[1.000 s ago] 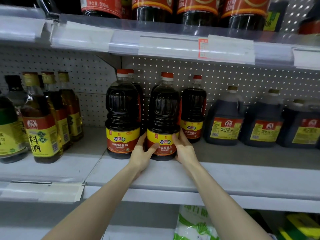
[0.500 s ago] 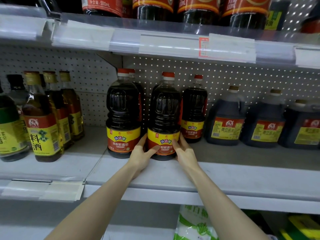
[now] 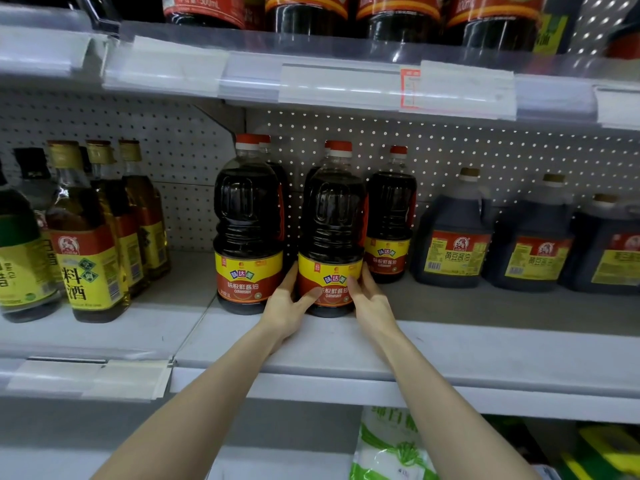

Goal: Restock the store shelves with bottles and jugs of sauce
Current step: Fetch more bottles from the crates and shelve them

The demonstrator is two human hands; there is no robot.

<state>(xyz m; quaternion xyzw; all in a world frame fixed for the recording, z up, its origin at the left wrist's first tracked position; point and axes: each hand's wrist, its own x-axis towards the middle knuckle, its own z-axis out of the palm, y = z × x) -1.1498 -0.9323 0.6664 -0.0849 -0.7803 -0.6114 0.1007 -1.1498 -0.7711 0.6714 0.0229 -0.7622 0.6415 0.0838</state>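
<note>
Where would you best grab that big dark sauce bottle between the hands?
Grip the soy sauce bottle low, round its labelled base, from the front, with left hand and right hand on opposite sides: it stands upright and wide, a neighbouring bottle close beside.

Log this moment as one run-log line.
left hand: holds soy sauce bottle base | right hand: holds same base | bottle: upright on shelf

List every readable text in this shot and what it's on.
"500mL": red label of the top-shelf bottle.
"料酒": cooking wine bottle.
"BAI CU": green-label bottle.
"味达美": held soy sauce bottle.
"味极鲜酱油": neighbour bottle on its left.
"黄豆酱油": jug.
Price tags: too blurred to read.
</note>
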